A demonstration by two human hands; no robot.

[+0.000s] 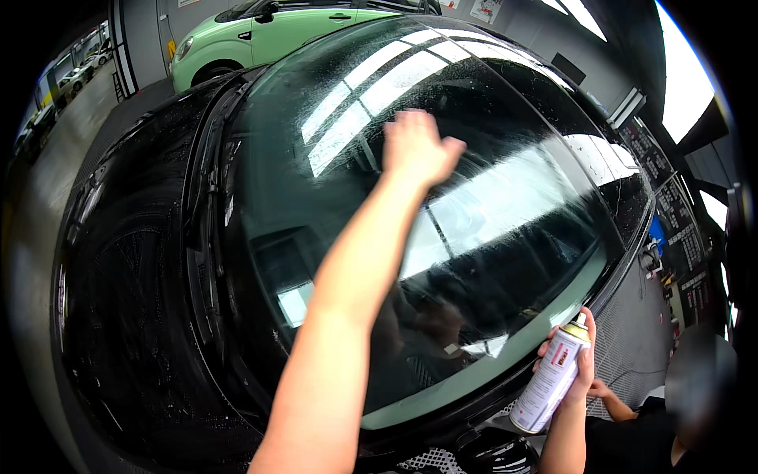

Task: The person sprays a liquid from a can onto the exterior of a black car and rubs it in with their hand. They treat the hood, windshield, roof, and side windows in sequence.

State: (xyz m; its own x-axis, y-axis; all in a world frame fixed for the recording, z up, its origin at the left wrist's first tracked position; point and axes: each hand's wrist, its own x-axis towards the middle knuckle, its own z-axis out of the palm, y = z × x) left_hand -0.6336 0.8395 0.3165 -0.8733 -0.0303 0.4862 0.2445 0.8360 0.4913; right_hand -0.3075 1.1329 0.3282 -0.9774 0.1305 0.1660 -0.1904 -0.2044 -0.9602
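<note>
My left hand [418,148] reaches far out and lies flat on the wet windshield [505,237] of a black car, near the glass's upper middle, with nothing visible in it. My right hand [583,365] is at the lower right, beside the windshield's edge, gripping a white spray can [550,385] with a gold cap, held upright and slightly tilted. The glass shows streaks and droplets and reflects ceiling lights.
The black hood [134,276] and wipers [207,182] lie to the left. A light green car [260,35] is parked beyond. Another person's arm [614,401] and dark shirt show at the lower right. Boards hang on the right wall [679,229].
</note>
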